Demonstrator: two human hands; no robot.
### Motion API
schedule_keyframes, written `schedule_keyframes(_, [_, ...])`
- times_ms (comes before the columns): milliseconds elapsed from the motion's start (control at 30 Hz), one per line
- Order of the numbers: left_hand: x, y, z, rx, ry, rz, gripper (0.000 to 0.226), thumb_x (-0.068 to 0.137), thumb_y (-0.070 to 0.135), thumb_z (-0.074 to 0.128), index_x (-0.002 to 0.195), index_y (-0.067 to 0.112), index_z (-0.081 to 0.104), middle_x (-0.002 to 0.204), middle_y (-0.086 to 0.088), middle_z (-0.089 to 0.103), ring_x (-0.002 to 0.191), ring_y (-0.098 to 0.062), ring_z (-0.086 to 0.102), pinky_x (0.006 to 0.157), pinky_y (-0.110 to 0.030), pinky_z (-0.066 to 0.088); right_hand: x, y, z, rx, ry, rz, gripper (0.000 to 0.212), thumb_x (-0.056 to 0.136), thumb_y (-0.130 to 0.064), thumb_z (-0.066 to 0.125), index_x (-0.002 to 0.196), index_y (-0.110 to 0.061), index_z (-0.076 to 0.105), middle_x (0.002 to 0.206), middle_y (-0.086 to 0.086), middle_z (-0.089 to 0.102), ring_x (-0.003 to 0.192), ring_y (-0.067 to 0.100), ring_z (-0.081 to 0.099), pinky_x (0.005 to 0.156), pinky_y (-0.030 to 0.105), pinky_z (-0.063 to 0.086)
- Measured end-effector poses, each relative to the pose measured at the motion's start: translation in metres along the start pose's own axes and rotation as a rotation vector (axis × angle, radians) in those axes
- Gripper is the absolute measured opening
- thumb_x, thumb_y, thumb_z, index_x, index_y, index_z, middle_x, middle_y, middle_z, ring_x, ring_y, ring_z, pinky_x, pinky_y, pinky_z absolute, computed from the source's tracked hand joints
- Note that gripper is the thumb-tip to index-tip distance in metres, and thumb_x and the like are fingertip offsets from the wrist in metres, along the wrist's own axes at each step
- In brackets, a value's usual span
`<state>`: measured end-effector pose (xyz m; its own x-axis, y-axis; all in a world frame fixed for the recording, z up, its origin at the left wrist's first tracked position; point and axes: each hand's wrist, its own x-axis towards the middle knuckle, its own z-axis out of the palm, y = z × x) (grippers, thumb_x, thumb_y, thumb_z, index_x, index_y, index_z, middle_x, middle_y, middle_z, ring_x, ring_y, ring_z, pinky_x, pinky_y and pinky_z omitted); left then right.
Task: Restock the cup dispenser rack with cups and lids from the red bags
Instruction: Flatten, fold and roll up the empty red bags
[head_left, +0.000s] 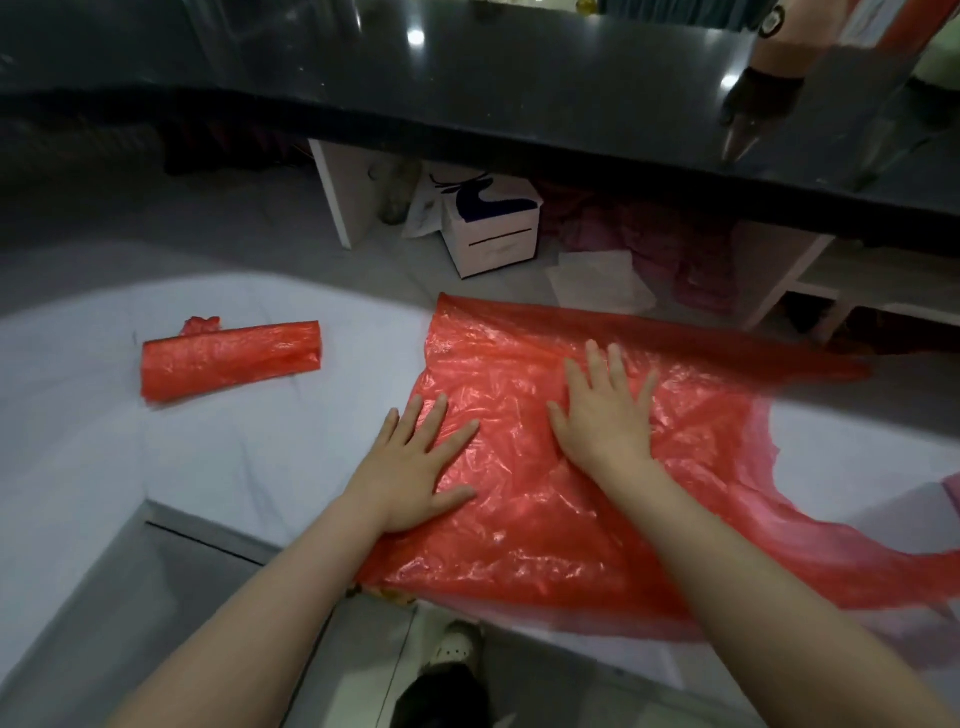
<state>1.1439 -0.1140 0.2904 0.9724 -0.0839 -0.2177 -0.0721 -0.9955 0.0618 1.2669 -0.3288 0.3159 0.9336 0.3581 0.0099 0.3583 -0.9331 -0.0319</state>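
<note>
Your left hand (415, 467) and right hand (602, 415) both lie flat, fingers straight, pressing the empty, crinkled, thin red plastic bag (561, 514) onto the white worktop (93, 457), gripping nothing; a second red bag, rolled into a tube (228, 358), lies well apart to the left. The film looks near weightless, limp and slippery; it likely creeps and traps air; pinch an edge or corner rather than the middle; thin enough to tear if yanked.

The flattened bag (597, 457) lay on the table (218, 467). Both hands rested on it, left hand (415, 467) at its left edge, right hand (605, 410) centrally. The rolled bag (228, 358) lay well left of it. A box (491, 223) stood on the floor beyond it.
</note>
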Motion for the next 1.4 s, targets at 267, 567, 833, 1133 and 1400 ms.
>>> schedule_keyframes(267, [0.002,-0.001,0.004,-0.016,0.048,-0.002,0.075,0.084,0.077,0.022,0.141,0.049,-0.020,0.154,-0.003,-0.027,0.141,-0.029,-0.028,0.112,-0.045,-0.018,0.059,-0.094,-0.009,0.201,-0.026,-0.387,0.049,0.101,-0.026,0.032,0.150,-0.020,0.027,0.161,0.000,0.011,0.148,0.019,0.003,0.118,0.045,0.006])
schedule_keyframes(567, [0.004,-0.001,0.010,-0.031,0.089,0.001,0.074,0.080,0.079,0.015,0.137,0.052,-0.023,0.153,-0.003,-0.026,0.142,-0.029,-0.027,0.112,-0.045,-0.020,0.112,-0.097,0.022,0.082,-0.167,-0.419,0.053,0.101,-0.043,0.026,0.151,-0.031,0.017,0.161,-0.003,0.011,0.148,0.020,0.007,0.116,0.053,0.010])
schedule_keyframes(833, [0.004,0.000,0.009,-0.054,0.098,-0.022,0.073,0.079,0.080,0.011,0.138,0.053,-0.023,0.155,-0.003,-0.026,0.140,-0.027,-0.030,0.112,-0.042,-0.021,0.110,-0.097,0.014,0.062,-0.144,-0.405,0.057,0.099,-0.049,0.027,0.152,-0.029,0.018,0.162,0.001,0.008,0.148,0.022,0.004,0.117,0.051,0.007])
schedule_keyframes(1133, [0.005,-0.001,0.008,0.006,0.066,-0.018,0.074,0.081,0.079,0.012,0.136,0.052,-0.030,0.154,-0.006,-0.027,0.141,-0.029,-0.027,0.113,-0.042,-0.015,-0.030,0.053,0.017,0.106,-0.121,-0.111,0.071,0.089,-0.063,0.016,0.153,-0.033,0.008,0.161,-0.001,-0.001,0.148,0.020,-0.005,0.118,0.046,0.000])
schedule_keyframes(1400, [0.004,0.001,-0.002,0.119,0.031,-0.071,0.088,0.073,0.081,-0.002,0.137,0.032,-0.037,0.153,-0.007,-0.032,0.141,-0.028,-0.029,0.112,-0.048,-0.017,-0.073,0.130,0.001,0.112,-0.105,0.071,0.066,0.097,-0.052,0.033,0.153,-0.024,0.014,0.161,0.006,0.009,0.148,0.025,0.004,0.119,0.048,0.010])
